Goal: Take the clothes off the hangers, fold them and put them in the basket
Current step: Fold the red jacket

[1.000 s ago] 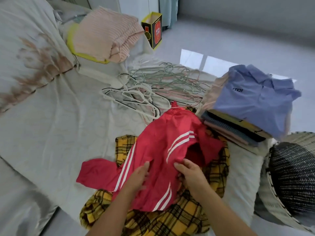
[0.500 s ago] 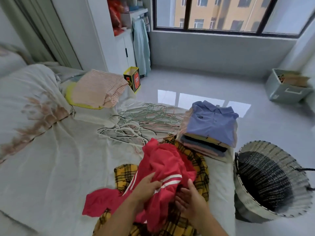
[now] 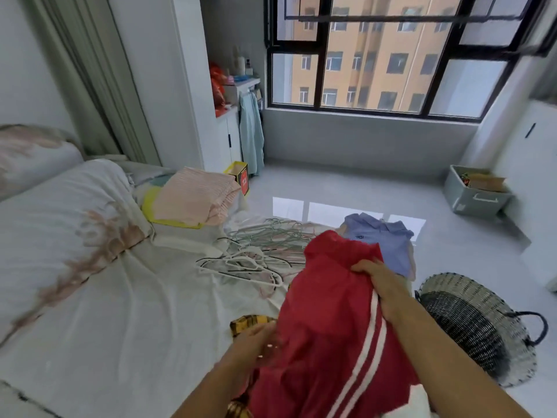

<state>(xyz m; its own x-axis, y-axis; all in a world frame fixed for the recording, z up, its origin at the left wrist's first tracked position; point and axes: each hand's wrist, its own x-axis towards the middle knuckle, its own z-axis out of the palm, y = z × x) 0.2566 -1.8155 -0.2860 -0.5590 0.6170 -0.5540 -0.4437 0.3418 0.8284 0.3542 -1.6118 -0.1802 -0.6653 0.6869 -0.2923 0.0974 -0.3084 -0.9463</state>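
On the left, the bed [image 3: 105,297] carries a loose tangle of empty hangers [image 3: 250,257] toward its far side. Nearer, the left hand [image 3: 253,342] is blurred at the left edge of the red jacket [image 3: 325,312], just above a yellow checked garment [image 3: 250,322]; I cannot tell whether it pinches the cloth. The jacket hangs in the air over the near right part of the bed, off any hanger and unfolded. It looks thin, light and limp, perhaps slick, so it will likely sag and slide; the shoulders or hem corners are the best places to take it. The right hand [image 3: 382,288] grips its upper right edge, fingers curled over. Beyond lies a folded blue shirt [image 3: 388,245], and the basket [image 3: 470,285] sits on the floor at right.
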